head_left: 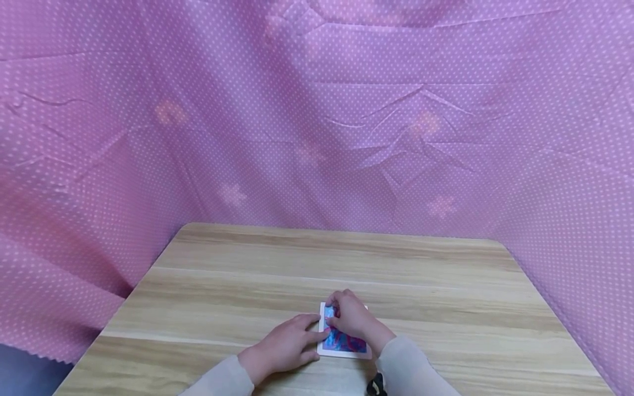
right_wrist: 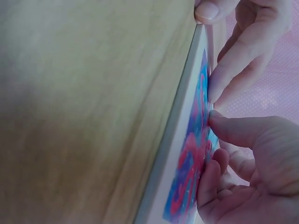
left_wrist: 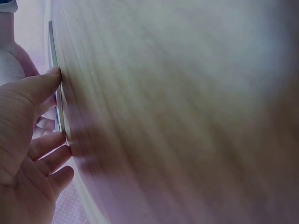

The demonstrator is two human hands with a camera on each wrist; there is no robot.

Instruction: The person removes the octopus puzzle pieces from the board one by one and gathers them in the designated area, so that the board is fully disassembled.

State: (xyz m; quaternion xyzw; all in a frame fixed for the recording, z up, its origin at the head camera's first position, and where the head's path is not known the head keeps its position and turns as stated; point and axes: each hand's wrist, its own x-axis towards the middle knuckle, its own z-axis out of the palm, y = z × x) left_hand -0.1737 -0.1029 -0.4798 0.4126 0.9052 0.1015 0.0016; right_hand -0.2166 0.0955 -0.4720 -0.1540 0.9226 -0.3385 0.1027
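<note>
A small flat panel (head_left: 345,355) with a white border and a blue, purple and pink picture lies on the wooden table. My left hand (head_left: 287,345) rests at its left side with fingers spread, one finger reaching onto the picture; in the left wrist view the thumb (left_wrist: 53,74) touches the panel's edge. Over the upper part of the picture is my right hand (head_left: 353,316), fingers bent down to the surface. In the right wrist view its thumb tip (right_wrist: 216,115) meets the picture. I cannot tell whether thumb and fingers pinch anything there.
The wooden table (head_left: 223,286) has rounded far corners. A pink and purple dotted cloth (head_left: 307,110) hangs behind it and along both sides. A dark band (head_left: 376,384) sits beneath the right sleeve.
</note>
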